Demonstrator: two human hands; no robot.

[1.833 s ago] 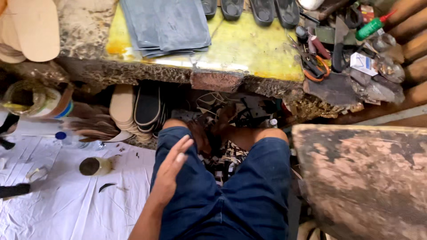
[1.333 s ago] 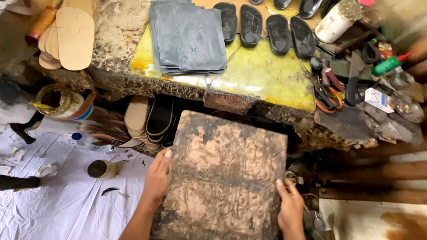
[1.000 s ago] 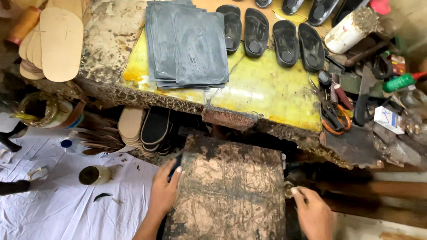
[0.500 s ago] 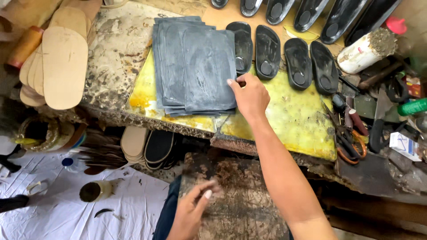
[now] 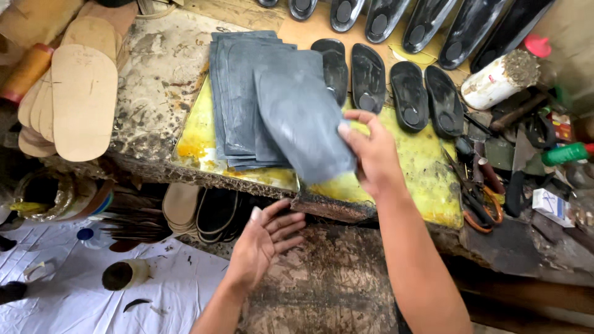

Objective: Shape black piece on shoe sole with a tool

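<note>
My right hand [image 5: 370, 151] grips one grey rubber sheet [image 5: 303, 120] by its lower right corner, lifted off the stack of grey sheets [image 5: 238, 105] on the stained yellow workbench [image 5: 427, 173]. My left hand [image 5: 263, 241] is open, palm up, below the bench edge and just under the lifted sheet, holding nothing. A worn brown board [image 5: 328, 284] lies across my lap beneath both arms.
Black shoe soles [image 5: 387, 80] lie in rows at the back of the bench. Tan insoles [image 5: 80, 99] are piled at the left. Scissors [image 5: 476, 198], a white bottle [image 5: 495, 80] and tools crowd the right. A white cloth [image 5: 74, 297] with small tins covers the floor.
The board came onto my lap. My right hand reached to the stack and has since lifted one grey sheet toward me. My left hand let go of the board and opened.
</note>
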